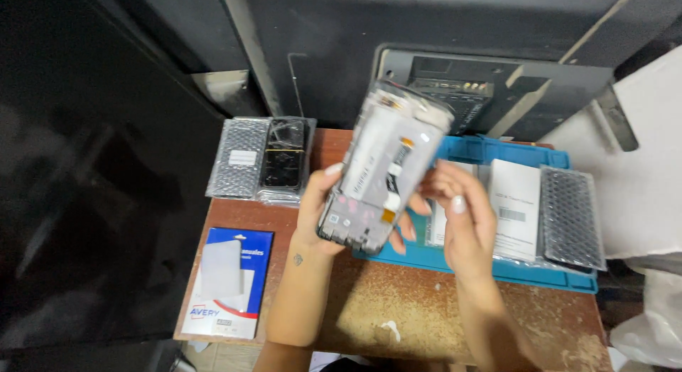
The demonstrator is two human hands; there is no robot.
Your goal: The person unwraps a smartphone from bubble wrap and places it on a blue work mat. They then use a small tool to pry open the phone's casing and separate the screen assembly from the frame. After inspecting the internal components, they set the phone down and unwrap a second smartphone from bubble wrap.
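Phone frame [383,166] held above desk [398,308], left hand [320,216] at its left, right hand [462,216] at its right. Work mat [497,269] lies beneath; bubble-wrapped packets [263,159] far left, label pack [227,279] near left.

we see a dim, soft picture: the dark wall at left is murky, the phone frame [387,166] in the hands is motion-blurred, and glare whitens the far right edge.

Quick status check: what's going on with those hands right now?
Left hand grips phone screen assembly, lifted above blue mat. Right hand touches its right edge. Bubble-wrapped parts lie on table, apart.
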